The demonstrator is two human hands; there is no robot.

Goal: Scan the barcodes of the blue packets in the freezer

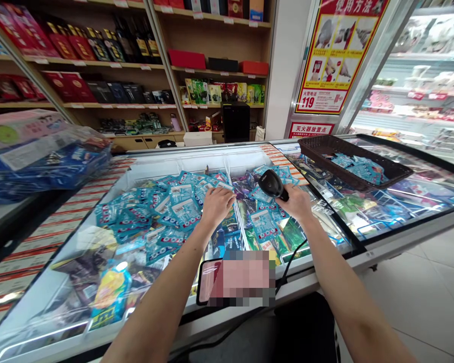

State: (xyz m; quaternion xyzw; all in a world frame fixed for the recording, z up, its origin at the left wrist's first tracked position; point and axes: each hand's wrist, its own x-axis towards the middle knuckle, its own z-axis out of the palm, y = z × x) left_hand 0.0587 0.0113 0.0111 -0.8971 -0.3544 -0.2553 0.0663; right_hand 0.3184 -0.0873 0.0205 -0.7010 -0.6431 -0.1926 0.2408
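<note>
Your right hand (pixel 295 201) closes around the handle of a black scanner (pixel 271 184) above a chest freezer (pixel 401 243), its long axis slanting away from your grip, up and to the left. Your left hand (pixel 216 205), fingers curled and fingertips close together, hangs beside the white wire divider (pixel 240 222); whether it pinches anything, you cannot tell from here. The scanner's head lies to the right of that left hand, the two apart, with the divider's line between them.

The large heap of blue packets (pixel 185 212) spreads left of your left hand, which is the nearer of the two. A smaller group lies right of the divider, where one blue packet (pixel 264 225) sits below the scanner, closer to you. Between your forearms rests a phone (pixel 208 282), its screen partly blurred, with the cable (pixel 293 254) passing by. Beyond your right hand, a brown basket (pixel 395 179) holds more packets.
</note>
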